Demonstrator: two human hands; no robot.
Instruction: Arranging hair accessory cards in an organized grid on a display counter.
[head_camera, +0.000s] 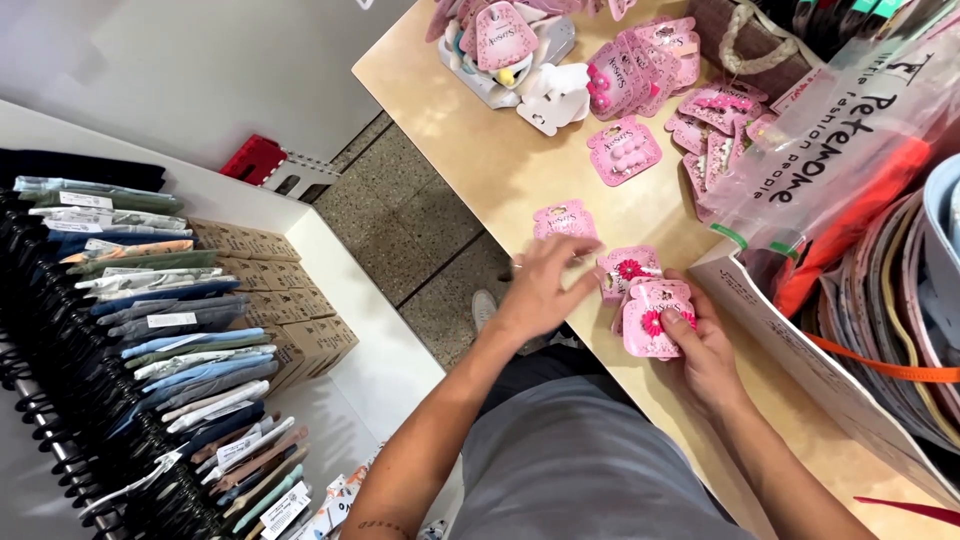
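Your right hand (705, 350) sits at the near edge of the wooden worktop (500, 160), and its grip is clamped on a small stack of pink hair-clip cards (655, 318) with red flower clips on them. The thumb lies across the face of the top card, and the fingers curl behind the stack. The stack stands tilted, partly lifted off the worktop surface, just beside the white paper bag (800, 350) that stands along the right edge.

Your left hand (545, 285) hovers over the near edge of the worktop with the fingers spread apart and the grip holding nothing. Its fingertips reach toward a single pink card (563, 220) lying flat near that edge, and they look to be touching or just above its lower part; motion blur keeps you from telling which. Another pink card with a red flower (628, 268) lies between your two hands, just beside the held stack.

Further in, a lone pink card with pale round clips (624, 150) lies flat near the middle of the worktop. Toward the far edge there is a loose heap of more pink cards (640, 60) and some white ones (545, 95). A clear plastic bag (850, 140) with an orange item inside leans over the right side.
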